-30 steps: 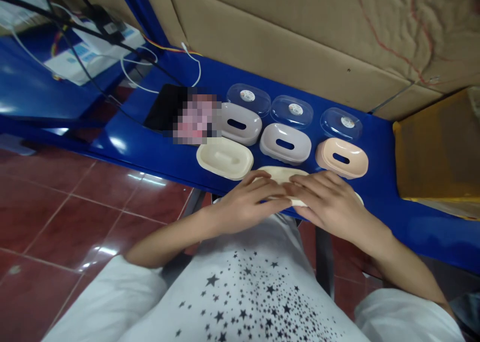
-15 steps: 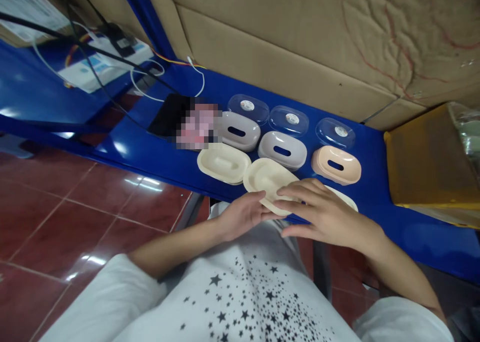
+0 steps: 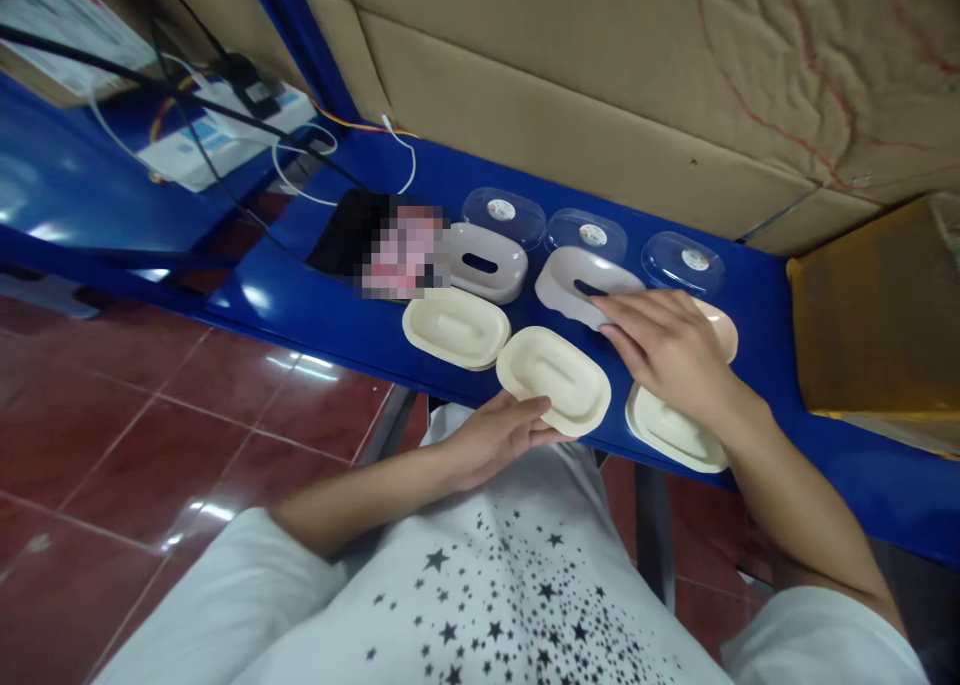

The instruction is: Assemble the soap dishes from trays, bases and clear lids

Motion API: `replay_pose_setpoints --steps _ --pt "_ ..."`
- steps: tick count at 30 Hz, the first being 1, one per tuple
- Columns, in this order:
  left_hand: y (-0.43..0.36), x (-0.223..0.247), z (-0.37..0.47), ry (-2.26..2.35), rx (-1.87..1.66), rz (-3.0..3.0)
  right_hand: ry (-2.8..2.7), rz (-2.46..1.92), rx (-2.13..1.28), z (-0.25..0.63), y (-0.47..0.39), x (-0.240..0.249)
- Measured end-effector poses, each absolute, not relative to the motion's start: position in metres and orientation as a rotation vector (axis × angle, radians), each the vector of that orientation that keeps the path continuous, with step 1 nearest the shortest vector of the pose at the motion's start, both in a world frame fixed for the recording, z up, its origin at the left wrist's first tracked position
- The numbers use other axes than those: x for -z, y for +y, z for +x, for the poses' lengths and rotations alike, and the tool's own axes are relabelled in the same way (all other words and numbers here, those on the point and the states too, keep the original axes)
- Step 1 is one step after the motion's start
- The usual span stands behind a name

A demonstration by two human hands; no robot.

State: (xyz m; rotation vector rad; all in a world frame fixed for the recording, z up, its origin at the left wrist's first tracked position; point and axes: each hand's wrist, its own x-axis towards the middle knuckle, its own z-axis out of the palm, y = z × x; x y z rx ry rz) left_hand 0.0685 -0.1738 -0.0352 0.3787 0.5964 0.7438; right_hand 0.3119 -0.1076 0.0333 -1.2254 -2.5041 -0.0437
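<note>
My left hand (image 3: pixel 499 440) grips the near edge of a cream oval tray (image 3: pixel 555 377), thumb on its rim and fingers beneath. My right hand (image 3: pixel 671 350) pinches the right end of a pale grey slotted dish (image 3: pixel 581 283), which is tilted up off the blue shelf. To the left lies a second cream tray (image 3: pixel 456 327), with another grey slotted dish (image 3: pixel 487 263) behind it. A third cream tray (image 3: pixel 675 430) sits below my right forearm. Behind my right hand, a peach dish (image 3: pixel 720 330) is mostly hidden.
Three clear lids (image 3: pixel 504 217) with round stickers line the back of the blue shelf (image 3: pixel 322 330). A black object with a blurred pink part (image 3: pixel 405 250) lies left. A power strip (image 3: pixel 225 135) with cables is farther left, a cardboard box (image 3: pixel 877 315) right.
My right hand has left the middle cream tray, moved up and right, and taken hold of the middle grey dish, tilting it. My left hand still holds the tray.
</note>
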Motion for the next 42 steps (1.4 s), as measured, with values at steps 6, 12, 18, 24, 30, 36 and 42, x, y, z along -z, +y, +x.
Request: replay_pose_setpoints --steps 6,12,18,24,30,36,42 --pt "-0.166 0.031 0.077 0.398 -0.833 0.478 -2.571 -0.996 -0.096 0.291 -0.151 -0.067" --pt "-0.155 0.04 0.082 0.325 -0.836 0.521 -2.684 -0.956 -0.118 0.275 -0.159 -0.06" --pt "-0.155 0.052 0.091 0.363 -0.879 0.476 -2.687 -0.857 -0.543 0.293 -0.127 -0.066" --pt "-0.159 0.06 0.094 0.419 -0.849 0.489 -2.486 -1.404 -0.288 0.323 -0.009 -0.042" --pt "-0.159 0.058 0.088 0.408 -0.87 0.49 -2.585 -1.546 -0.477 0.332 0.06 -0.017" --pt "-0.157 0.05 0.082 0.278 -0.84 0.462 -2.331 -1.397 -0.345 0.33 -0.025 -0.048" --pt "-0.159 0.047 0.083 0.229 -0.829 0.508 -2.462 -1.226 -0.36 0.298 -0.137 -0.051"
